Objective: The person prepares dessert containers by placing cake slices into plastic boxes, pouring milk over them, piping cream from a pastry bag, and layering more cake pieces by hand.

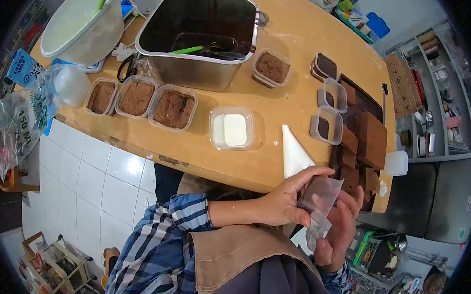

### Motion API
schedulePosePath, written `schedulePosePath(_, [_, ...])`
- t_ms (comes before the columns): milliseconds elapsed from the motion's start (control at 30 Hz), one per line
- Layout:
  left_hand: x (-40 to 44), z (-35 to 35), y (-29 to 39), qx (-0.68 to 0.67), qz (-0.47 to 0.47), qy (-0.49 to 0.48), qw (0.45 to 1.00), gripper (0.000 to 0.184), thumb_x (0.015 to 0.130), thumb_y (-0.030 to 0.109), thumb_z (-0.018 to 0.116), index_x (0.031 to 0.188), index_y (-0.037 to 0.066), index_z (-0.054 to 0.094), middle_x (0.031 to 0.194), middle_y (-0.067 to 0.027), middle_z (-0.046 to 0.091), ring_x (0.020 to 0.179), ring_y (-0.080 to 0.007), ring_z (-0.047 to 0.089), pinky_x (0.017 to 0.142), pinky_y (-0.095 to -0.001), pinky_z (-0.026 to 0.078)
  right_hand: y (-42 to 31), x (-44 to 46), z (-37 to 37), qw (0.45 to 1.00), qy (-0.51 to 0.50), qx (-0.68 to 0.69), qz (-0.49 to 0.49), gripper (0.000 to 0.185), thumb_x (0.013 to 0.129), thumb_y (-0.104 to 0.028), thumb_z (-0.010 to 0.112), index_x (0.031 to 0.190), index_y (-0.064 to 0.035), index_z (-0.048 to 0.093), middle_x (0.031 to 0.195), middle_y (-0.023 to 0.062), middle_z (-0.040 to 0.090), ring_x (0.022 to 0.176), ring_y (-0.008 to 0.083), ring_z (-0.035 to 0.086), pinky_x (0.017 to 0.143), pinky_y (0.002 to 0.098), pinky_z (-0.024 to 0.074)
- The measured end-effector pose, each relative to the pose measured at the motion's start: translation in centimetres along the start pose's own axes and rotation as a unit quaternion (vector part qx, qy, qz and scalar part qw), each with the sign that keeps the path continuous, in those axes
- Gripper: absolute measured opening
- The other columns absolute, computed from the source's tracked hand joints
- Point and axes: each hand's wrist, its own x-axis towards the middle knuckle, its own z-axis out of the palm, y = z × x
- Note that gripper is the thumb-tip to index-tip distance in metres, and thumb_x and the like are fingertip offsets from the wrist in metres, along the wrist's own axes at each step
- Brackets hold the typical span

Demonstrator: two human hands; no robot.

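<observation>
Low in front of my body, my left hand (pixel 286 198) grips a clear, stiff-looking plastic piece (pixel 321 193) between thumb and fingers. My right hand (pixel 336 232) is curled around its other side, with the thumb by its crumpled lower end. The exact kind of plastic piece cannot be made out. Just beyond my left fingers lies a white piping bag (pixel 295 153). To the right, brown cake blocks (pixel 371 140) rest on a dark tray (pixel 361 93). A clear square tub with white cream (pixel 232 128) stands farther left on the table.
Three tubs of brown cake (pixel 174 107) line the left edge. Behind them stand a large metal pan (pixel 200 74) with dark contents and a white bowl (pixel 83 30). Another cake tub (pixel 271 67) and clear tubs (pixel 327 125) are right. A plastic bag (pixel 24 123) hangs over the left edge.
</observation>
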Motion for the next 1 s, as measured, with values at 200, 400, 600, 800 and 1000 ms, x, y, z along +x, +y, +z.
schedulePosePath(200, [0.2, -0.1, 0.2, -0.014, -0.020, -0.005, 1.000, 0.113, 0.052, 0.073, 0.059, 0.131, 0.002, 0.023, 0.126, -0.0084, 0.036, 0.118, -0.0182, 0.035, 0.098, -0.0315, 0.028, 0.0, -0.3, -0.4, 0.999, -0.009, 0.029, -0.034, 0.054, 0.086, -0.039, 0.036, 0.128, -0.0045, 0.030, 0.096, 0.0143, 0.063, 0.113, 0.0272, 0.041, 0.103, 0.0529, 0.0060])
schedulePosePath(400, [0.2, -0.3, 0.0, -0.003, -0.026, -0.012, 1.000, 0.110, 0.056, 0.081, 0.042, 0.130, 0.000, 0.024, 0.123, -0.0102, 0.039, 0.117, -0.0179, 0.037, 0.097, -0.0315, 0.029, 0.1, 0.2, -0.2, 1.000, -0.008, 0.010, -0.022, 0.056, 0.085, -0.041, 0.037, 0.127, -0.0047, 0.032, 0.096, 0.0094, 0.064, 0.109, 0.0271, 0.044, 0.099, 0.0506, 0.0138])
schedulePosePath(600, [0.3, -0.3, 0.1, 0.014, -0.024, 0.004, 1.000, 0.109, 0.058, 0.084, 0.027, 0.128, -0.001, 0.025, 0.121, -0.0111, 0.041, 0.114, -0.0179, 0.039, 0.095, -0.0313, 0.031, 0.2, 0.4, -0.2, 0.999, -0.023, 0.026, -0.032, 0.056, 0.087, -0.042, 0.036, 0.127, -0.0035, 0.031, 0.096, 0.0147, 0.063, 0.109, 0.0272, 0.043, 0.100, 0.0488, 0.0131])
schedulePosePath(800, [0.2, -0.2, -0.9, -0.053, -0.006, 0.022, 0.998, 0.097, 0.066, 0.078, 0.027, 0.126, 0.003, 0.027, 0.114, -0.0084, 0.044, 0.107, -0.0152, 0.042, 0.092, -0.0290, 0.033, 0.4, 1.2, 0.0, 0.998, -0.043, 0.011, -0.045, 0.056, 0.087, -0.042, 0.035, 0.125, -0.0018, 0.033, 0.097, 0.0152, 0.062, 0.111, 0.0265, 0.040, 0.100, 0.0473, 0.0116])
schedulePosePath(1000, [0.3, -0.6, -1.4, -0.057, 0.031, 0.023, 0.998, 0.076, 0.081, 0.066, 0.030, 0.126, 0.005, 0.026, 0.110, -0.0047, 0.045, 0.101, -0.0109, 0.042, 0.088, -0.0242, 0.034, 0.9, 1.3, 0.4, 0.998, 0.004, 0.035, -0.047, 0.059, 0.079, -0.042, 0.043, 0.116, 0.0044, 0.044, 0.108, 0.0192, 0.054, 0.105, 0.0292, 0.045, 0.091, 0.0467, 0.0224])
